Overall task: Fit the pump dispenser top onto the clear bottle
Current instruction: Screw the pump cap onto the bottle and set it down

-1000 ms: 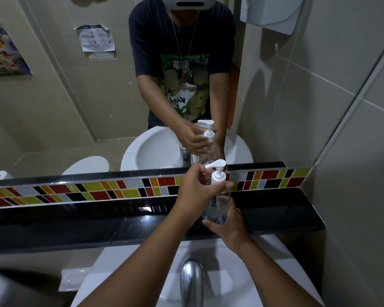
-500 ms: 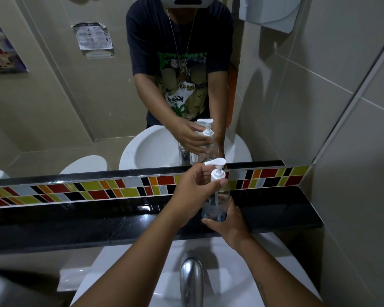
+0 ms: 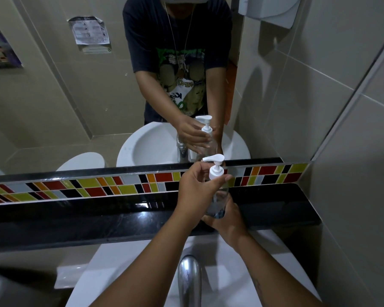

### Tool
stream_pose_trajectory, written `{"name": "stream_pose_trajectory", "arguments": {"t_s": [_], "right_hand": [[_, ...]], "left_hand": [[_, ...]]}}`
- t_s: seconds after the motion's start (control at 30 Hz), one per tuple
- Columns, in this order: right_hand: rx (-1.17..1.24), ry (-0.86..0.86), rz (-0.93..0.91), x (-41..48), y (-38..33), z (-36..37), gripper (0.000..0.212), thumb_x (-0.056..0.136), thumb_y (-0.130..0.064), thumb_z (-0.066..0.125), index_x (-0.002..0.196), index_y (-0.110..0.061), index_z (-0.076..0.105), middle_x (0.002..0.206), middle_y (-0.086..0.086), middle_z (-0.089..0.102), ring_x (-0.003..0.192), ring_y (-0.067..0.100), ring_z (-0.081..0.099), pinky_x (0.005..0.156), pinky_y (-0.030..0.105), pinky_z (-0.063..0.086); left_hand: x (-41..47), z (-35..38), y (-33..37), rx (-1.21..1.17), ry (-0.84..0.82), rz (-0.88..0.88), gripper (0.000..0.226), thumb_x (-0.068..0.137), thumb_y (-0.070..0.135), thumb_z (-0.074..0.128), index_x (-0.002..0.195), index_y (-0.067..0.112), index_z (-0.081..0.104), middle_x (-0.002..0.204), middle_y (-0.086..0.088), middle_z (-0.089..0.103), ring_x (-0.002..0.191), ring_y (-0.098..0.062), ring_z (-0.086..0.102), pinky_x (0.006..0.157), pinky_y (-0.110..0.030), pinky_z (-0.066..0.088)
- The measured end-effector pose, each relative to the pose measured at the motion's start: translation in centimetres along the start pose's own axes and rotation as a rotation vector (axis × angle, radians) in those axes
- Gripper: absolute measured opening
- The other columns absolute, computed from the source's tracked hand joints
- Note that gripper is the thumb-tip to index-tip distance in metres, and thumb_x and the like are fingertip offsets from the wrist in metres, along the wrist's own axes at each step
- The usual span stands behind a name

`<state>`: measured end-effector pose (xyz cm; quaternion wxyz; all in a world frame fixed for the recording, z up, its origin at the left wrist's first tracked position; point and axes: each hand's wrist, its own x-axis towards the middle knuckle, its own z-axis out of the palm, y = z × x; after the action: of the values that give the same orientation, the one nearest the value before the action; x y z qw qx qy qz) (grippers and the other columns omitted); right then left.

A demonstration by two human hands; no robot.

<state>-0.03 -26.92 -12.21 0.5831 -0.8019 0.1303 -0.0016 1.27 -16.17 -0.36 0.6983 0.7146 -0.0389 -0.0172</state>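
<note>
- Since a second ago the left hand has turned a little about the pump dispenser top, the thumb now reaching across below the collar; bottle and arms have barely shifted against the ledge.
- The left hand pinches the white collar, thumb in front and fingers behind, the spout pointing left above the knuckles.
- The right hand cups the base of the clear bottle from below and behind, fingers closed round it, holding it upright.
- The bottle is held in the air over the black ledge, towards its right end and just in front of the coloured tile strip; it does not seem to rest on the ledge.
- The pump already sits on the neck; whether its thread is fully home cannot be told.
- To do this step well, in my judgement: keep the bottle still in the right hand and plumb, turn only the collar, and press down lightly so the thread catches squarely and does not cross.
- Stop once the collar resists; a hard squeeze on the thin wall could push liquid up.
- The basin and tap lie below, near the wrists.
</note>
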Motion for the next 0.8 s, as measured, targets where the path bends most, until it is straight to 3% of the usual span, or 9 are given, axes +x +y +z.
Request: {"name": "stream_pose_trajectory", "arguments": {"t_s": [0.13,0.37,0.47,0.53,0.7,0.8], "right_hand": [[0.026,-0.018,-0.001,-0.1,-0.2,-0.2,0.077,0.044,-0.051,0.084,0.105,-0.070,0.041,0.131,-0.001,0.058,0.123,0.021,0.058,0.104,0.050,0.052],[-0.003,-0.008,0.003,-0.7,-1.3,-0.7,0.075,0.054,-0.034,0.090,0.105,-0.062,0.044,0.129,0.000,0.059,0.119,0.021,0.059,0.103,0.048,0.052],[0.013,0.005,0.003,-0.5,-1.2,-0.6,0.076,0.046,-0.042,0.087,0.101,-0.071,0.043,0.127,0.001,0.060,0.117,0.021,0.060,0.100,0.047,0.054],[0.007,0.010,0.007,-0.3,-0.8,-0.5,0.076,0.045,-0.044,0.087,0.102,-0.067,0.044,0.126,0.002,0.060,0.115,0.022,0.061,0.098,0.048,0.055],[-0.025,0.005,-0.017,-0.2,-0.7,-0.6,0.086,0.049,-0.042,0.090,0.122,-0.041,0.046,0.126,0.002,0.060,0.116,0.021,0.060,0.098,0.046,0.055],[-0.047,0.000,-0.021,-0.2,-0.7,-0.7,0.085,0.051,-0.036,0.093,0.122,-0.039,0.046,0.126,0.003,0.060,0.114,0.021,0.061,0.096,0.044,0.056]], "left_hand": [[-0.1,0.2,0.1,0.022,-0.020,0.007,0.031,0.084,0.018,0.084,0.113,0.013,0.074,0.110,-0.003,0.080,0.107,-0.019,0.075,0.098,-0.044,0.061],[0.0,-0.2,0.0,0.046,-0.082,0.037,0.030,0.089,0.018,0.079,0.118,0.012,0.072,0.113,-0.004,0.079,0.111,-0.018,0.073,0.098,-0.037,0.060],[0.2,-0.6,0.1,0.031,-0.129,0.029,0.030,0.091,0.016,0.077,0.120,0.012,0.071,0.115,-0.005,0.079,0.111,-0.018,0.073,0.093,-0.029,0.061],[0.4,-0.9,0.2,0.027,-0.158,0.019,0.028,0.091,0.015,0.076,0.119,0.011,0.071,0.113,-0.006,0.079,0.111,-0.021,0.074,0.092,-0.030,0.061],[0.7,-1.5,0.4,0.051,-0.224,0.012,0.024,0.092,0.016,0.075,0.114,0.010,0.071,0.111,-0.010,0.079,0.109,-0.028,0.075,0.099,-0.046,0.060],[0.9,-1.6,0.6,0.034,-0.247,0.013,0.020,0.092,0.012,0.075,0.112,0.008,0.071,0.111,-0.015,0.079,0.110,-0.032,0.074,0.099,-0.047,0.060]]}}
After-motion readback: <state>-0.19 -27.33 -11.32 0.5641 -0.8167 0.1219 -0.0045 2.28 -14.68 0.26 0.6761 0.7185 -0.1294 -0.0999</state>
